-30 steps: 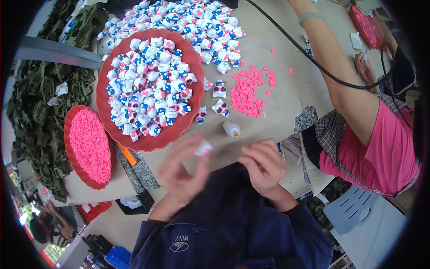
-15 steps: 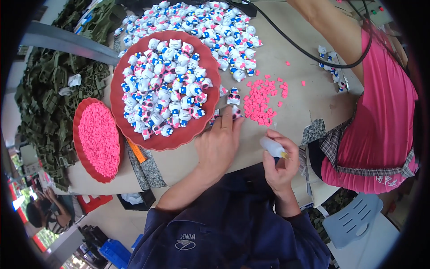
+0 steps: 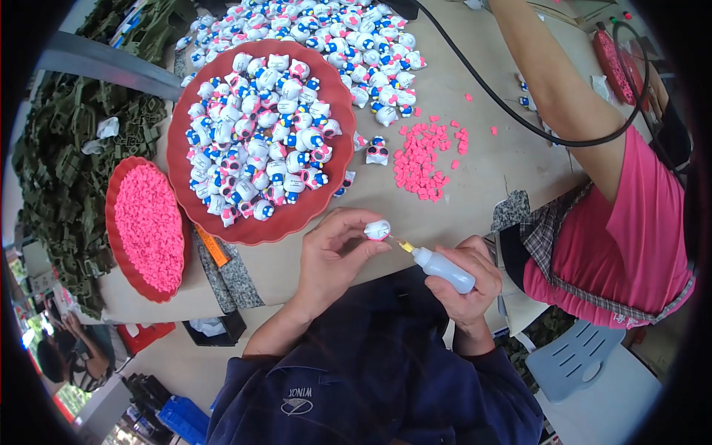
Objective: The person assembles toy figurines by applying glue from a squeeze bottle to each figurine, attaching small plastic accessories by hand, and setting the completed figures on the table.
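Observation:
Between thumb and fingers, my left hand point(image 3: 334, 248) pinches a small white cat figurine point(image 3: 377, 230) above the table's near edge. My right hand point(image 3: 471, 280) is wrapped round a translucent squeeze bottle point(image 3: 445, 269) with a yellow needle tip. The needle points left and reaches the figurine; whether it touches is too small to tell. Beyond my hands, loose pink pieces point(image 3: 421, 159) lie spread on the table. Another figurine with dark glasses point(image 3: 377, 151) lies to their left. A red scalloped tray point(image 3: 337, 178) heaped with white, blue and pink figurines is at my left.
A heap of figurines point(image 3: 326, 30) covers the far table. A smaller red tray point(image 3: 119, 256) holds pink pieces, beside piled dark green parts point(image 3: 67, 156). A black cable point(image 3: 482, 81) arches across the right, near a co-worker's arm point(image 3: 556, 81) and pink top point(image 3: 645, 222).
My left hand has drawn back from the table with a figurine. My right hand has turned the bottle, its needle now pointing at the figurine. The co-worker's arm has shifted.

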